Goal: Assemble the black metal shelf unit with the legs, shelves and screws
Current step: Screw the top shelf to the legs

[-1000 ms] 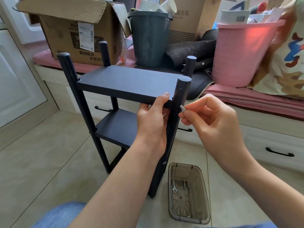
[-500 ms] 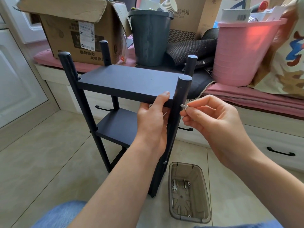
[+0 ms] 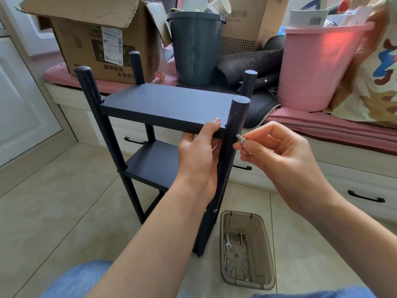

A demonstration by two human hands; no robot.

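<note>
Shelf unit (image 3: 165,147) upright on the tiled floor (image 3: 53,201), close in front of a low cushioned bench; four black legs standing, the top shelf (image 3: 165,106) seated between them with the leg tops poking above it; a second shelf (image 3: 154,162) fixed lower down, and what looks like a third level or crossbar near the bottom, partly hidden. Left hand (image 3: 199,155) clamped on the front edge of the top shelf, thumb on the upper face and fingers curled beneath, right beside the near right leg (image 3: 233,147), apparently steadying the corner. Right hand (image 3: 277,155) pinching a small silver screw (image 3: 240,138) between thumb and fingertips, its tip pointed at the outer side of that leg, level with the top shelf and almost touching it; not clear whether the tip has entered a hole. One screw head (image 3: 214,210) already visible low on the same leg. Judged well along: frame up and shelves placed; left to do, seemingly, this corner's screw and perhaps other top-shelf corners, which cannot be checked from here, then tightening. Beside the leg's foot, a clear plastic bin (image 3: 247,278) holding a small wrench (image 3: 227,244) and a few loose fasteners. Beyond, on the bench, a cardboard box (image 3: 90,39), grey bucket (image 3: 195,50) and pink bucket (image 3: 315,67).
</note>
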